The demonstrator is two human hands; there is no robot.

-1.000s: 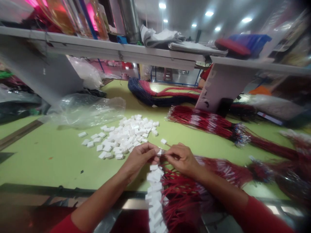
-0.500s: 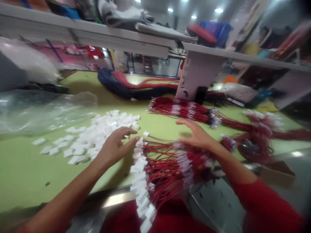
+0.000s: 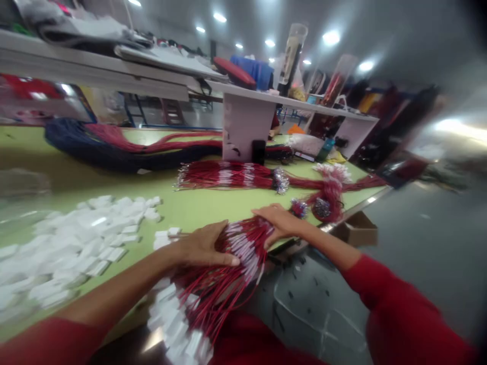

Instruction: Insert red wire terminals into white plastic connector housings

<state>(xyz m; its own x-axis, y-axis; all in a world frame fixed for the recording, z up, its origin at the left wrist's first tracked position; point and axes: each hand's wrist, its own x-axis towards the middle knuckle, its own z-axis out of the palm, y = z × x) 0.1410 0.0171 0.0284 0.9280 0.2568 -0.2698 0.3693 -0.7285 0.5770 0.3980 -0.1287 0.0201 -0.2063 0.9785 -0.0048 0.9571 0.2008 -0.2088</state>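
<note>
A thick bundle of red wires (image 3: 224,263) lies at the table's near edge, with white sleeves on many of the wires. My left hand (image 3: 203,248) presses over its left side, fingers extended across the wires. My right hand (image 3: 279,223) lies over the bundle's upper end, gripping it from above. White rectangular connectors (image 3: 171,322) are strung along the bundle's lower end and hang past the edge. A loose pile of similar white connectors (image 3: 76,248) spreads left of my left forearm. A few connectors (image 3: 163,238) sit just beyond my left hand.
Another red wire bundle (image 3: 228,175) with a silver tuft lies across the green table (image 3: 213,208). A dark blue and red bundle (image 3: 114,149) lies behind it. A white shelf support (image 3: 243,124) stands at the back. A cardboard box (image 3: 357,230) sits beyond the table's right edge.
Both my hands have come down onto the red bundle from their raised, spread position. My view has swung to the right, so the connector pile now sits at the far left.
</note>
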